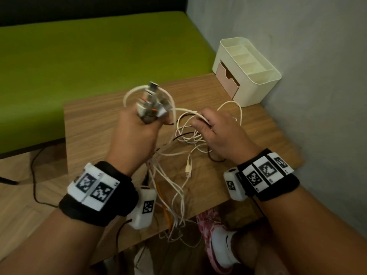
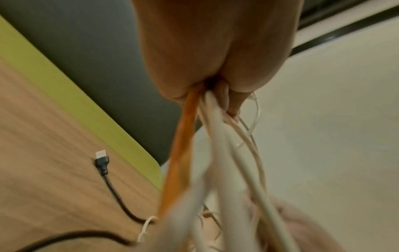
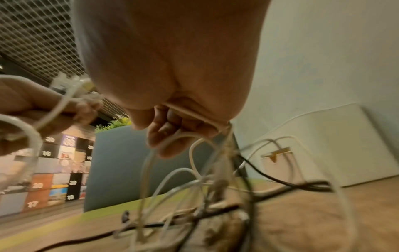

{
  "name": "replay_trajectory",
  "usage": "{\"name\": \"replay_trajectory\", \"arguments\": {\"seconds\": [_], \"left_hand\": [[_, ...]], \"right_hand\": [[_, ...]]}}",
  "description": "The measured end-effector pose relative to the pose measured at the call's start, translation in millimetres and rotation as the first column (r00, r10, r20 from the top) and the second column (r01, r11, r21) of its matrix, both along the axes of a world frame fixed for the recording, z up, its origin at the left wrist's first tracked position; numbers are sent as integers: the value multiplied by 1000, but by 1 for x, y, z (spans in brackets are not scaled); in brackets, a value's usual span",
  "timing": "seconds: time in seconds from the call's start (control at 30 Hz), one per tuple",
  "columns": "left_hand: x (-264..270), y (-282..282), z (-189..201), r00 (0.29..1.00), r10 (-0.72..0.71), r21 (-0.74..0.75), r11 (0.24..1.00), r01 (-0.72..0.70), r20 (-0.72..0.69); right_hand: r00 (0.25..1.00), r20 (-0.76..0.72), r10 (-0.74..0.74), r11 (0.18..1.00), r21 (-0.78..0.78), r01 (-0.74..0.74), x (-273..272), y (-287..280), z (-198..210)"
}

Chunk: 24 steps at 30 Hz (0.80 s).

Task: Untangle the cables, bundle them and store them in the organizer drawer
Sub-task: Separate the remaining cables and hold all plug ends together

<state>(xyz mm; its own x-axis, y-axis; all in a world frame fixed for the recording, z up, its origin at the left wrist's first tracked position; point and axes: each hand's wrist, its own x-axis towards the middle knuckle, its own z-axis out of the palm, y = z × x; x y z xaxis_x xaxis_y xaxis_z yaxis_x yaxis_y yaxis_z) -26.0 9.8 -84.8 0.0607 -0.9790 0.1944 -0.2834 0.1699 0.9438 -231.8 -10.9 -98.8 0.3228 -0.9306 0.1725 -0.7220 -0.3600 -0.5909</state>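
Note:
My left hand point(image 1: 137, 126) is raised above the wooden table point(image 1: 99, 124) and grips a bunch of cable plugs point(image 1: 152, 104); white and orange cables point(image 2: 218, 136) hang from its fist towards the table's near edge. My right hand point(image 1: 214, 132) pinches a white cable point(image 3: 194, 116) over a tangle of white and black cables point(image 1: 190, 135) on the table. A loose white USB plug point(image 1: 188, 169) lies between my wrists. The cream organizer point(image 1: 256, 76) with its pink drawer point(image 1: 227, 79) shut stands at the table's far right corner.
A grey wall point(image 1: 317, 76) runs close along the right of the table. A green bench point(image 1: 89, 56) lies behind and to the left. A black cable with a USB plug point(image 2: 101, 158) lies on the table. A white shoe point(image 1: 222, 247) shows below the table's near edge.

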Motion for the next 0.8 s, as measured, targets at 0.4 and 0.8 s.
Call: {"name": "replay_trajectory", "arguments": {"seconds": [0.4,0.8], "left_hand": [[8,-11,-13,982,-18,260,965,-32,188],[-8,3,1,960,-54,272,953,131,-275]], "right_hand": [[976,213,39,974,209,-85,2,13,17],[958,237,-162,971,214,111,2,7,7]]}}
